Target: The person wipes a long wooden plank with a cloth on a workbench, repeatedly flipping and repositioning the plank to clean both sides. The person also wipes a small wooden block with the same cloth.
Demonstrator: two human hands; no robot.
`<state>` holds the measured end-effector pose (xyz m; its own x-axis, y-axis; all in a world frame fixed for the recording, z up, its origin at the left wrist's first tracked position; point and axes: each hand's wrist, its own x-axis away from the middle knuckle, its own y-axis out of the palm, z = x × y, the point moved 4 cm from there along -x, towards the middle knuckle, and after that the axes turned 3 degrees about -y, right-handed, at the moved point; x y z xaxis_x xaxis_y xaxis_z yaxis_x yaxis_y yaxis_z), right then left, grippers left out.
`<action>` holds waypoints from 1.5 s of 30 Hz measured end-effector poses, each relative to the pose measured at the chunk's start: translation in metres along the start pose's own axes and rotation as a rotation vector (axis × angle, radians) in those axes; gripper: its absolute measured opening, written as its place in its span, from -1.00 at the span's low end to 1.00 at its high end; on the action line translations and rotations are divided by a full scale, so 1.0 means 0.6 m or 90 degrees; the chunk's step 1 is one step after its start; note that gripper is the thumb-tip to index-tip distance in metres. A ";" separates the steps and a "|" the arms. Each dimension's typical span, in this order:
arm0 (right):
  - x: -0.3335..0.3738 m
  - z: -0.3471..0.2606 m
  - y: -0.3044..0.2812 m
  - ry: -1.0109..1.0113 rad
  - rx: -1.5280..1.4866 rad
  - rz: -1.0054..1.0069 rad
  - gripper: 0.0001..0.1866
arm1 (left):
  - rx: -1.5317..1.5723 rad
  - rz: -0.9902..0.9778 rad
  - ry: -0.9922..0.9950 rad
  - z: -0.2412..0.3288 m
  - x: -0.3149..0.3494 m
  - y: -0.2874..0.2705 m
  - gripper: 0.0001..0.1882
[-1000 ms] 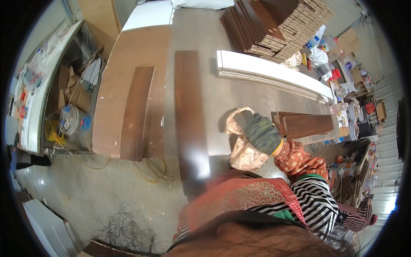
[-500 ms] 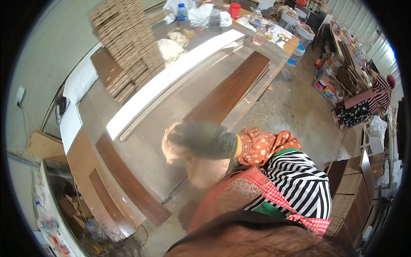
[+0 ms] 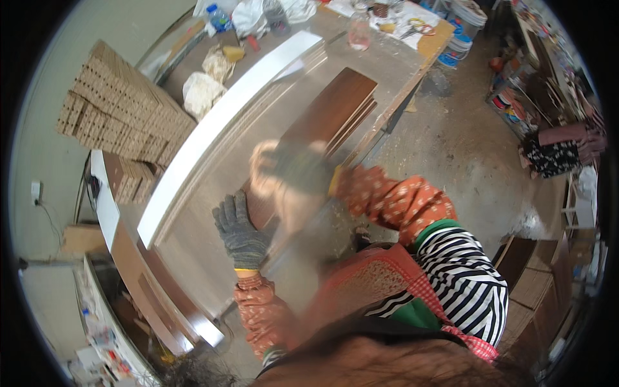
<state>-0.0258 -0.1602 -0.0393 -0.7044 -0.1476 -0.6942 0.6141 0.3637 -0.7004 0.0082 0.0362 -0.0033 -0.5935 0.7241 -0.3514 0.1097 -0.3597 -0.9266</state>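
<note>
Your right hand (image 3: 302,166), gloved and blurred by motion, grips a beige cloth (image 3: 290,203) over the dark brown boards (image 3: 342,100), which lie stacked along the near edge of the tabletop (image 3: 196,248). Your left hand (image 3: 242,235), also gloved, is open with fingers extended, beside the end of the boards closer to you; whether it touches them, I cannot tell. White panels (image 3: 218,126) lie beyond, roughly parallel to that edge, and scissors (image 3: 419,27) rest near the far right corner.
</note>
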 end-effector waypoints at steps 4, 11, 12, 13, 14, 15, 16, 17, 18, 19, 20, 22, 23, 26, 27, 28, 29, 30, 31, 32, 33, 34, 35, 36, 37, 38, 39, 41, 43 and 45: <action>0.089 0.223 -0.133 0.153 0.239 0.037 -0.60 | -0.029 0.003 -0.002 -0.010 0.006 0.004 -0.05; 0.230 0.320 -0.362 0.464 0.296 0.016 -0.51 | -0.038 -0.022 -0.008 -0.010 -0.008 -0.006 -0.04; 0.231 0.302 -0.370 0.451 0.280 0.033 -0.49 | -0.023 -0.042 -0.033 -0.016 -0.007 -0.007 -0.04; 0.229 0.285 -0.376 0.460 0.310 0.035 -0.47 | -0.016 -0.063 -0.047 -0.023 -0.004 -0.010 -0.04; 0.222 0.269 -0.380 0.457 0.337 0.045 -0.45 | -0.008 -0.087 -0.062 -0.029 -0.002 -0.012 -0.05; 0.212 0.254 -0.382 0.456 0.368 0.050 -0.43 | -0.002 -0.092 -0.062 -0.034 -0.001 -0.014 -0.05; 0.197 0.242 -0.381 0.432 0.363 0.054 -0.42 | 0.002 -0.100 -0.063 -0.039 0.001 -0.018 -0.05; 0.182 0.232 -0.379 0.411 0.363 0.060 -0.40 | -0.002 -0.117 -0.060 -0.042 0.002 -0.020 -0.05; 0.169 0.223 -0.378 0.399 0.367 0.068 -0.39 | 0.002 -0.123 -0.061 -0.043 0.004 -0.025 -0.06; 0.154 0.219 -0.370 0.385 0.339 0.082 -0.39 | 0.001 -0.134 -0.060 -0.045 0.003 -0.030 -0.06; 0.143 0.210 -0.362 0.352 0.349 0.076 -0.39 | 0.001 -0.144 -0.059 -0.044 0.003 -0.036 -0.06; 0.126 0.199 -0.340 0.327 0.356 0.067 -0.41 | -0.077 -0.081 0.003 -0.029 0.002 -0.052 -0.11; 0.120 0.195 -0.330 0.312 0.337 0.065 -0.42 | -0.125 -0.057 0.041 -0.017 0.001 -0.058 -0.13; 0.096 0.186 -0.295 0.247 0.329 0.059 -0.44 | -0.033 0.065 0.111 0.030 -0.013 -0.069 -0.25; 0.087 0.187 -0.283 0.257 0.309 0.040 -0.42 | -0.021 0.093 0.138 0.053 -0.021 -0.061 -0.31; 0.075 0.188 -0.272 0.243 0.289 0.036 -0.40 | -0.011 0.119 0.161 0.079 -0.031 -0.048 -0.36; 0.061 0.192 -0.260 0.237 0.291 0.032 -0.46 | -0.008 0.130 0.174 0.102 -0.042 -0.034 -0.41; 0.051 0.197 -0.250 0.244 0.260 0.019 -0.47 | -0.012 0.169 0.207 0.126 -0.056 -0.020 -0.48; 0.042 0.202 -0.238 0.252 0.230 0.001 -0.49 | -0.025 0.192 0.231 0.148 -0.071 -0.001 -0.55; 0.039 0.211 -0.229 0.288 0.196 -0.043 -0.50 | -0.039 0.212 0.254 0.164 -0.084 0.011 -0.62; 0.037 0.212 -0.221 0.271 0.192 -0.053 -0.52 | -0.038 0.204 0.259 0.172 -0.096 0.020 -0.66; 0.038 0.211 -0.221 0.214 0.177 -0.038 -0.52 | -0.038 0.196 0.264 0.179 -0.106 0.030 -0.70; 0.045 0.212 -0.222 0.176 0.161 -0.046 -0.52 | -0.037 0.193 0.276 0.185 -0.112 0.038 -0.74; 0.057 0.216 -0.225 0.159 0.142 -0.074 -0.52 | -0.036 0.170 0.273 0.187 -0.113 0.044 -0.75; 0.070 0.218 -0.239 0.100 0.102 -0.027 -0.53 | -0.034 0.152 0.275 0.189 -0.110 0.049 -0.76; 0.088 0.229 -0.249 0.142 0.058 -0.028 -0.53 | -0.033 0.149 0.287 0.191 -0.100 0.051 -0.77; 0.103 0.247 -0.265 0.170 0.014 -0.026 -0.53 | -0.003 0.134 0.245 0.189 -0.092 0.053 -0.76; 0.137 0.282 -0.300 0.213 -0.040 0.000 -0.53 | 0.045 0.106 0.137 0.181 -0.068 0.053 -0.73; 0.184 0.318 -0.340 0.335 -0.101 0.026 -0.56 | 0.141 0.193 -0.075 0.164 -0.024 0.034 -0.75; 0.237 0.361 -0.370 0.518 -0.156 0.048 -0.60 | 0.565 0.336 -0.478 0.143 0.059 0.032 -0.67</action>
<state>-0.1853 -0.4615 -0.0183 -0.7591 0.5572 -0.3365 0.6409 0.5492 -0.5364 -0.0790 0.0043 -0.0219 -0.9754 -0.0312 -0.2181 0.0736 -0.9792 -0.1891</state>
